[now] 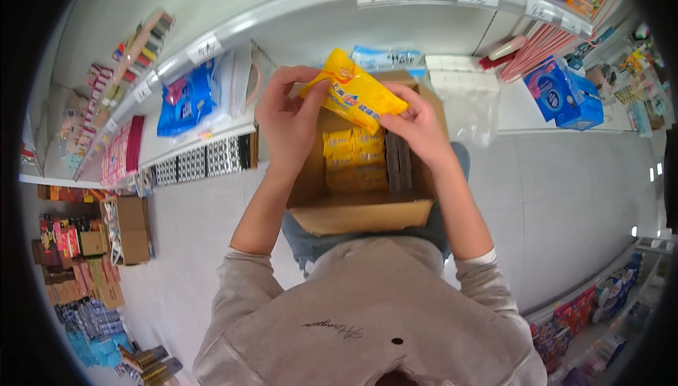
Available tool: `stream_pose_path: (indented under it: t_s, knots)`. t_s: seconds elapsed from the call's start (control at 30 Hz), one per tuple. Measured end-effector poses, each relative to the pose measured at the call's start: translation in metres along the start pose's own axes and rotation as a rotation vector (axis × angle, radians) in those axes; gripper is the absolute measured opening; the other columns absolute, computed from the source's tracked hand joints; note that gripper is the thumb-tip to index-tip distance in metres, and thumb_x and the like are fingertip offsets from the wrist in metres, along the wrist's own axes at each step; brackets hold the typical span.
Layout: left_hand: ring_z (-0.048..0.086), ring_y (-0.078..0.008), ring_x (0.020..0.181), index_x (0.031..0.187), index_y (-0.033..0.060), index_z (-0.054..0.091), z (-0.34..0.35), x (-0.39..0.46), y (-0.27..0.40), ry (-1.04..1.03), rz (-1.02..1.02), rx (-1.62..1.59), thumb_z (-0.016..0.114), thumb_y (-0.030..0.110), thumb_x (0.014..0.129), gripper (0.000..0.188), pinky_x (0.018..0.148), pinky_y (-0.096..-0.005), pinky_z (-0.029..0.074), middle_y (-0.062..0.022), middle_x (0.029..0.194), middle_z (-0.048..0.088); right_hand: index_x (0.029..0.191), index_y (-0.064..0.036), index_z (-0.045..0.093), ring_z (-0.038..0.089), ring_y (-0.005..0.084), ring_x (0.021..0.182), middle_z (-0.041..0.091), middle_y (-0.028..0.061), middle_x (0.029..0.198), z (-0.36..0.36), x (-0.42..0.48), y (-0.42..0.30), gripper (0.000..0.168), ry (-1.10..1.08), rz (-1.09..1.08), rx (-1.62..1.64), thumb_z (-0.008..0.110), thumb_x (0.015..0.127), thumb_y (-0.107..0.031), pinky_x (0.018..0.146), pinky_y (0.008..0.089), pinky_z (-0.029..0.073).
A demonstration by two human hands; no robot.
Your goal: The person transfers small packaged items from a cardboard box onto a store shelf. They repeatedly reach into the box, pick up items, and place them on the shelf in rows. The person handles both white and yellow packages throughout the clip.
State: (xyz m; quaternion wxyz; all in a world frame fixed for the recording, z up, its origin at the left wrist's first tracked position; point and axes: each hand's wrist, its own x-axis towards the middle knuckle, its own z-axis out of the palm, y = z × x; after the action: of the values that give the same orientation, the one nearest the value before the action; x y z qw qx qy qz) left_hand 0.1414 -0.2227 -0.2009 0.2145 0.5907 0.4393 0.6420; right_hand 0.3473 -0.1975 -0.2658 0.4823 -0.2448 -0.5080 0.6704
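Note:
A yellow plastic-wrapped packet, printed with writing, is stretched between my two hands above an open cardboard box. My left hand pinches its upper left end between thumb and fingers. The lower right end is gripped by my right hand. Inside the box, several similar yellow packets lie in rows. Dark grey flat items stand beside them on the right. The box rests on or against my knees; its far side is partly hidden by the held packet.
A white shelf holds a clear plastic bag, blue packages and a red-bristled brush. Another blue package lies on the left shelf. An upper shelf edge curves overhead. A cardboard box stands at left.

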Motion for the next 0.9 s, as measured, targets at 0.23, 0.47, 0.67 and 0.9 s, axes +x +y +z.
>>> stream_pose_path:
  t_s: [0.23, 0.47, 0.67, 0.9]
  knots:
    - [0.067, -0.0213, 0.099, 0.118, 0.0028, 0.063, -0.069, -0.058, -0.058, -0.203, -0.240, 0.278, 0.071, -0.001, 0.089, 0.030, 0.088, -0.0339, 0.055, -0.0105, 0.105, 0.068, 0.109, 0.001, 0.070, 0.062, 0.0174, 0.067, 0.070, 0.0112, 0.080, -0.005, 0.040, 0.048, 0.026, -0.246, 0.050, -0.714, 0.073, 0.091, -0.017, 0.062, 0.0341, 0.048]
    - [0.065, -0.0299, 0.096, 0.102, 0.0080, 0.068, -0.094, -0.109, -0.077, -0.530, 0.078, 0.756, 0.071, 0.007, 0.085, 0.017, 0.111, -0.0490, 0.042, -0.0107, 0.100, 0.067, 0.107, 0.002, 0.071, 0.072, 0.0342, 0.090, 0.074, 0.0181, 0.099, -0.007, 0.096, 0.115, 0.037, -0.513, 0.458, -1.619, 0.078, 0.085, -0.027, 0.081, 0.0401, 0.056]
    - [0.066, -0.0262, 0.082, 0.091, 0.0080, 0.069, -0.091, -0.114, -0.083, -0.436, 0.073, 0.674, 0.070, 0.005, 0.084, 0.008, 0.110, -0.0476, 0.041, -0.0071, 0.081, 0.067, 0.115, -0.001, 0.073, 0.072, 0.0311, 0.099, 0.074, 0.0187, 0.106, -0.018, 0.109, 0.218, 0.043, -0.690, 1.032, -1.523, 0.076, 0.089, -0.035, 0.082, 0.0427, 0.058]
    - [0.066, -0.0260, 0.079, 0.089, 0.0074, 0.069, -0.087, -0.109, -0.081, -0.416, 0.058, 0.589, 0.070, 0.002, 0.083, 0.008, 0.108, -0.0471, 0.043, -0.0067, 0.080, 0.068, 0.104, -0.005, 0.077, 0.074, 0.0291, 0.086, 0.076, 0.0154, 0.099, -0.091, 0.049, 0.346, 0.022, -0.797, 1.088, -1.683, 0.073, 0.087, -0.018, 0.065, 0.0443, 0.059]
